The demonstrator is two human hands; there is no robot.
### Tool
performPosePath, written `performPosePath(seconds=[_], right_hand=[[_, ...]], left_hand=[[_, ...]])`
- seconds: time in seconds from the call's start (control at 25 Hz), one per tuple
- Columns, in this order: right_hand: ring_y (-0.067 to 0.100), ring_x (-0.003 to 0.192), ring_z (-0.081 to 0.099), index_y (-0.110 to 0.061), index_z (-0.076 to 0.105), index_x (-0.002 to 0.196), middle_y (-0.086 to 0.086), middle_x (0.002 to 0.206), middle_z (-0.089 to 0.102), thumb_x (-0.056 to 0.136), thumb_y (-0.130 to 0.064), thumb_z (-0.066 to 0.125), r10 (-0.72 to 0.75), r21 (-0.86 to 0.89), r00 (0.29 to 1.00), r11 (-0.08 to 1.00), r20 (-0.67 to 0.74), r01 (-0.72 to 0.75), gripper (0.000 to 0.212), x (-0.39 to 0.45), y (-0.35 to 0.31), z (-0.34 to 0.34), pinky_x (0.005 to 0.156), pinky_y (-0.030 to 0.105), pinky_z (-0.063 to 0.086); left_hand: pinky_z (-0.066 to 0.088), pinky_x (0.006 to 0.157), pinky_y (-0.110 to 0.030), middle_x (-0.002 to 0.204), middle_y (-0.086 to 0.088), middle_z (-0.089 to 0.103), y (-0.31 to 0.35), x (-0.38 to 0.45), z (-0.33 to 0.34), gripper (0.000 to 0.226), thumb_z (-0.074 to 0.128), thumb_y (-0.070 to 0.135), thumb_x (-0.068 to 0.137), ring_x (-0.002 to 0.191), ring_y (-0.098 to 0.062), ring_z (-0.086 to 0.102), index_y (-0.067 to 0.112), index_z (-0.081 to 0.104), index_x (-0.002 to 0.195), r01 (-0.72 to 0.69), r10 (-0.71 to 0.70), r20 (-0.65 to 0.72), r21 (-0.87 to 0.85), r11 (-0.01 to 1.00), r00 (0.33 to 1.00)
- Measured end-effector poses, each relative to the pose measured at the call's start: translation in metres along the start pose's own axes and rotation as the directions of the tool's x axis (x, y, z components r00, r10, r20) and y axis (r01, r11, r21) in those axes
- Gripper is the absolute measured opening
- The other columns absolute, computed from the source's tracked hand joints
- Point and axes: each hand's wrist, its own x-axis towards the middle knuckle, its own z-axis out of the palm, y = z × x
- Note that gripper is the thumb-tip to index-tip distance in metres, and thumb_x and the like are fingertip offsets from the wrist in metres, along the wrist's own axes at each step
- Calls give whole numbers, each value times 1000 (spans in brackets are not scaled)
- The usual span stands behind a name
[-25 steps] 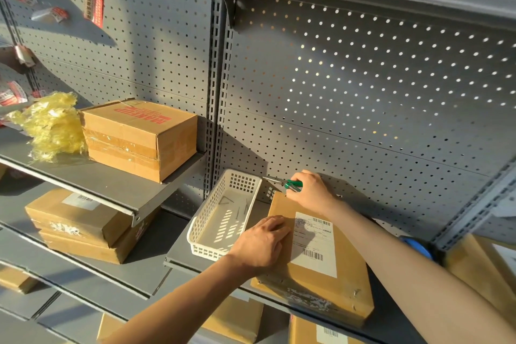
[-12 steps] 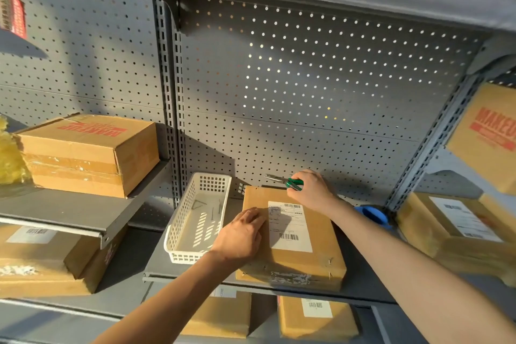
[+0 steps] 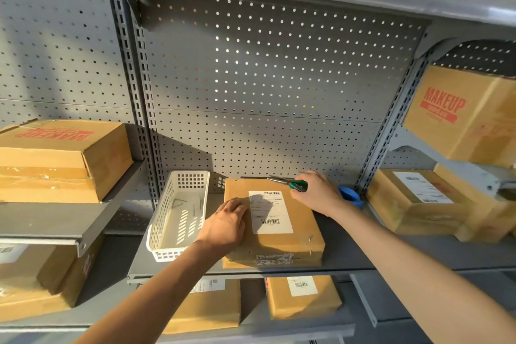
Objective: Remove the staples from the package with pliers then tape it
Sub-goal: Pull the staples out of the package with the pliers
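Observation:
A flat brown package (image 3: 296, 243) with a white shipping label lies on the grey shelf (image 3: 349, 257). Staples show at its front right corner. My left hand (image 3: 223, 225) rests on the package's left edge, fingers spread flat. My right hand (image 3: 317, 193) grips green-handled pliers (image 3: 287, 183) at the package's far right corner; the jaws point left along the far edge. A blue tape roll (image 3: 350, 195) sits just behind my right wrist, mostly hidden.
A white plastic basket (image 3: 164, 215) with a few pulled staples stands left of the package. Cardboard boxes (image 3: 58, 159) fill the neighbouring shelves left, right (image 3: 418, 201) and below. The pegboard wall (image 3: 265, 92) stands close behind.
The camera has swung to the right, bringing the right-hand boxes into view. Both hands stay on the package, the pliers still at its far edge.

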Motion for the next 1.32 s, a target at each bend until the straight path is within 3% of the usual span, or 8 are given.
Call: performPosePath(seconds=[0.28,0.64,1.32], right_hand=[[13,105,58,-32,67,120,-11,113,62,89,-49,62,11,17,1000,1000,21,-11,36,-23,26,-7,88,40,54],[12,100,60,-31,70,115,-12,110,62,89,-47,67,1,65,999,998,33,-3,31,-64,57,-8,82,40,56],[11,96,58,-28,74,111,-10,109,62,91,-35,74,-44,126,994,992,99,31,21,-135,84,-9,68,16,35]], left_hand=[[45,105,-36,144,-5,49,9,5,-3,40,37,27,102,128,-26,51,18,49,139,47,-47,12,-20,999,999],[41,100,-33,136,-7,50,26,3,-5,38,36,33,105,118,-27,54,13,49,134,115,-115,0,19,993,993],[43,101,-39,139,-7,46,27,-2,-4,40,30,36,106,120,-28,53,15,44,137,132,-133,38,16,991,990]])
